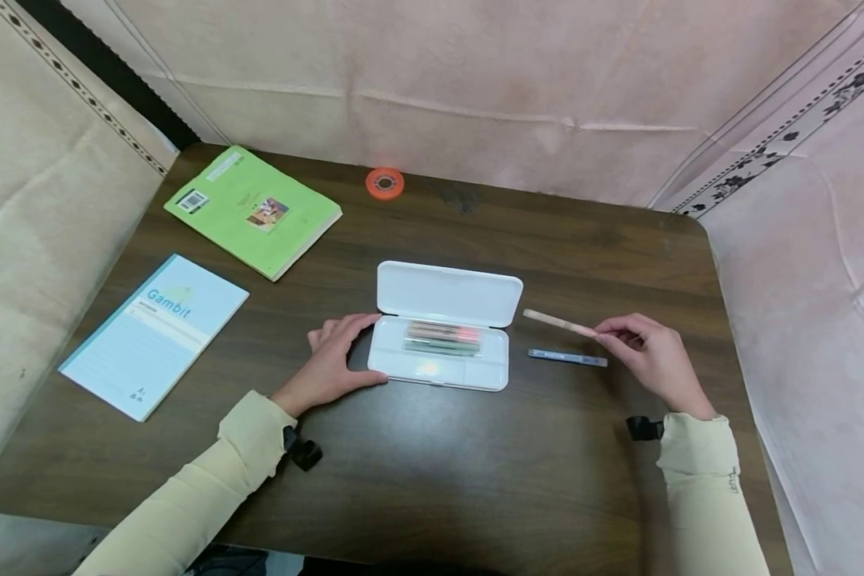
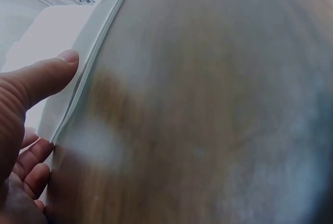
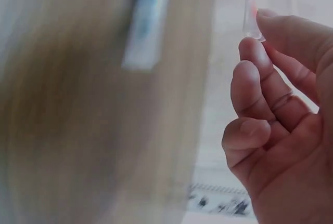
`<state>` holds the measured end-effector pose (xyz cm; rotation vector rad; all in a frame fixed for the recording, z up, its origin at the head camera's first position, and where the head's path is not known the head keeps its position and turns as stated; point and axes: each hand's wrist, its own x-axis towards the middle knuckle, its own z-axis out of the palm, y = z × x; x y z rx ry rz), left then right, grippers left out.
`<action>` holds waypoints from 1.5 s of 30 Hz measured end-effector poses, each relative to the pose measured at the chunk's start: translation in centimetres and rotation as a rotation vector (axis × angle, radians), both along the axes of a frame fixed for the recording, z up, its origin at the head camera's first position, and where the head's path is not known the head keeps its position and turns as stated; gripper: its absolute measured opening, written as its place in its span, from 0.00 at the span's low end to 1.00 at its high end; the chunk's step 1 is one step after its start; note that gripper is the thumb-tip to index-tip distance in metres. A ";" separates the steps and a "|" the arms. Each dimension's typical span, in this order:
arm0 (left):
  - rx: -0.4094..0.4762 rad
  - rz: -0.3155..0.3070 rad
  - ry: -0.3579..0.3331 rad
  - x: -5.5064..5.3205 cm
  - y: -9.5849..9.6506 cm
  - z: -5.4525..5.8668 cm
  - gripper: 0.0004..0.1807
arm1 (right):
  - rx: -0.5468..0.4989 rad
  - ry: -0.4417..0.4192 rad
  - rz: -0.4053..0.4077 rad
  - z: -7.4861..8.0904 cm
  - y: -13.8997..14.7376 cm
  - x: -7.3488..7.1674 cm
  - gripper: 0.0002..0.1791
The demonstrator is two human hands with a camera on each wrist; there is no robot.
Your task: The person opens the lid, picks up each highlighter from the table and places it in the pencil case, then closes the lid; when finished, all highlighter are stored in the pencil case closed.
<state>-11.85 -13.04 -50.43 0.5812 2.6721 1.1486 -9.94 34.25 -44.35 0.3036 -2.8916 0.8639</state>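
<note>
A white pencil case (image 1: pixel 438 376) lies with its lid (image 1: pixel 450 292) raised near the middle of the table. Several slim pens (image 1: pixel 442 332) lie side by side in its tray. My left hand (image 1: pixel 331 364) holds the case's left end, thumb at the front corner and fingers farther back. In the left wrist view the thumb (image 2: pixel 49 76) rests on the case's edge. My right hand (image 1: pixel 648 356) pinches one end of a beige and pink pen (image 1: pixel 558 322), raised right of the case. Just below that pen, a blue pen (image 1: pixel 567 358) lies on the table.
A green book (image 1: pixel 259 208) lies at the back left, and a light blue notebook (image 1: pixel 158 336) marked "Gambit" lies nearer on the left. An orange round disc (image 1: pixel 385 184) sits by the back edge of the brown table (image 1: pixel 432 496). Pale cloth hangs around the table.
</note>
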 end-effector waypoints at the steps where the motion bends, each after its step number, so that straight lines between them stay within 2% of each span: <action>1: 0.001 0.001 0.003 0.0 0.0 0.0 0.49 | -0.005 0.012 0.009 0.3 -0.7 0.0 0.04; 7: -0.003 0.003 0.007 0.0 0.0 0.1 0.49 | 0.021 0.032 0.151 0.8 -5.9 -0.6 0.05; 11: -0.006 0.004 0.002 0.0 0.0 0.1 0.49 | 0.034 -0.040 0.218 0.2 -9.5 -1.1 0.05; 17: -0.003 0.002 0.005 0.1 0.1 -0.1 0.48 | 0.062 -0.153 0.253 -0.6 -13.0 -1.8 0.06; 25: -0.001 -0.002 0.008 0.0 0.1 -0.1 0.48 | 0.054 -0.153 0.264 -0.9 -14.9 -1.6 0.04; 32: -0.001 0.004 0.009 -0.1 0.1 0.1 0.49 | 0.113 -0.122 0.340 -1.2 -17.0 -0.6 0.02; 39: 0.000 0.001 0.019 0.0 0.1 0.0 0.49 | 0.129 -0.117 0.309 -1.2 -18.4 -0.4 0.02; 45: 0.004 0.000 0.023 0.0 0.1 0.0 0.49 | 0.092 -0.155 0.290 -0.8 -17.8 -0.5 0.03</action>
